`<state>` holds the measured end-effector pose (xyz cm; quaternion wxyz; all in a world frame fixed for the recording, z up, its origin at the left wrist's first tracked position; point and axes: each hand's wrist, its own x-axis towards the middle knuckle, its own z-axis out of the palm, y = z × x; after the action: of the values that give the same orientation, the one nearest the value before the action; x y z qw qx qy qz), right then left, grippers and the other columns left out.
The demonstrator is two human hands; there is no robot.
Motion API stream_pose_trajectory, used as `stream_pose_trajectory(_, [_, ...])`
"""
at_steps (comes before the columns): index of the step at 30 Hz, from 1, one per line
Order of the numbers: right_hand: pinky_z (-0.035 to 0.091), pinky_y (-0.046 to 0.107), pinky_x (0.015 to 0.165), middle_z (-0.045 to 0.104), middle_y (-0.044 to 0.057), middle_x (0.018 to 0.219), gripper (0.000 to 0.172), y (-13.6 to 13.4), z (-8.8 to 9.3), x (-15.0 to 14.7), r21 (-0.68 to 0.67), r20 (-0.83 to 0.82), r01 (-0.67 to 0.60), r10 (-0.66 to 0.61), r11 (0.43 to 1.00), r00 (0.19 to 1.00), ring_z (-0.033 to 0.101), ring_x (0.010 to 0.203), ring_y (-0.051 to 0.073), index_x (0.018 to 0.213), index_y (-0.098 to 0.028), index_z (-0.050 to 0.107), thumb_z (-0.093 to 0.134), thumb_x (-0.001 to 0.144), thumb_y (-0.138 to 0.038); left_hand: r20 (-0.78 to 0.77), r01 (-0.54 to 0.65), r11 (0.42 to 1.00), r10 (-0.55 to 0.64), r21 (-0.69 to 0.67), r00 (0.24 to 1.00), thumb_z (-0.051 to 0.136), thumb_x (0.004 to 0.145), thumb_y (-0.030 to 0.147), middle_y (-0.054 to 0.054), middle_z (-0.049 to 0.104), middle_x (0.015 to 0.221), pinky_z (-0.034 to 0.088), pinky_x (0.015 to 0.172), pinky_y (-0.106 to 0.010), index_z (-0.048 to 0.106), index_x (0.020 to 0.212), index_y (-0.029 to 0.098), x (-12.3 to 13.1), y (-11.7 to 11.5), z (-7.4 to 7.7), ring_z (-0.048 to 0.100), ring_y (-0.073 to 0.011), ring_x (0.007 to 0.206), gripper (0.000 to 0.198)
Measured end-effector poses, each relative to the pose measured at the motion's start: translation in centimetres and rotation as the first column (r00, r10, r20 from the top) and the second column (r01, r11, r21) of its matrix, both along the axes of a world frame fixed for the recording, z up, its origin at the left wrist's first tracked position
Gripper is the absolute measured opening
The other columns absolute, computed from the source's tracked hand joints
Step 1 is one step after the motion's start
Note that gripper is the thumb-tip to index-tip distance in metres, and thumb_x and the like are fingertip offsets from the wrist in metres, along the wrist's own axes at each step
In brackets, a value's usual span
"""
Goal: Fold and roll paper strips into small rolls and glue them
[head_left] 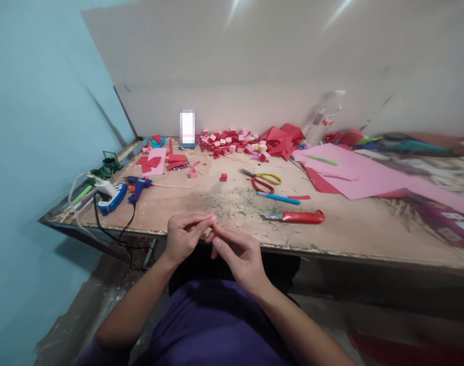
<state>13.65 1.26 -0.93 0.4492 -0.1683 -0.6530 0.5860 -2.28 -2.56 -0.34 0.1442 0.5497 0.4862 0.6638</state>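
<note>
A small pink paper piece (214, 218) shows at the fingertips of both hands, just above the table's front edge. Thumb and forefinger of my left hand (184, 236) pinch it from the left. My right hand (241, 256) meets it from the right, fingers curled in and forefinger tip against the piece; its shape is mostly covered by the fingers. Beyond the hands sit a little red paper cube (224, 177) and a pink open paper box (192, 173). To the right lie a red utility knife (302, 217), a blue pen (278, 197) and scissors (263, 179).
Many red and pink paper cubes (232, 142) are heaped at the back beside a phone (187, 127). A blue glue gun (139, 188) and power strip (113, 198) with cables occupy the left. Pink paper sheets (361, 170) and a plastic bottle (325, 117) are at right.
</note>
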Motion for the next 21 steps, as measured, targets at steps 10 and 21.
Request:
stream_pose_trajectory(10, [0.065,0.032,0.078,0.081,0.005,0.091,0.023,1.6,2.4,1.2,-0.482,-0.024,-0.055,0.05,0.874,0.998,0.076,0.081,0.019,0.092,-0.022,0.082,0.089,0.076,-0.037,-0.332,-0.053,0.978,0.119,0.201,0.936,0.075,0.091,0.021,-0.006,0.08,0.09,0.061,0.08,-0.029,0.076,0.096,0.02,1.0,-0.4,0.5,0.075,-0.0176,0.084,0.006])
stream_pose_trajectory(21, [0.064,0.029,0.071,0.078,0.002,0.08,0.024,2.2,2.9,1.5,-0.526,-0.035,-0.068,0.059,0.848,0.998,0.073,0.068,0.016,0.086,-0.021,0.079,0.094,0.069,-0.03,-0.391,-0.006,0.947,0.139,0.323,0.91,0.074,0.089,0.009,-0.006,0.081,0.098,0.063,0.089,-0.036,0.071,0.109,0.021,1.3,-2.0,0.7,0.077,-0.0208,0.095,0.024])
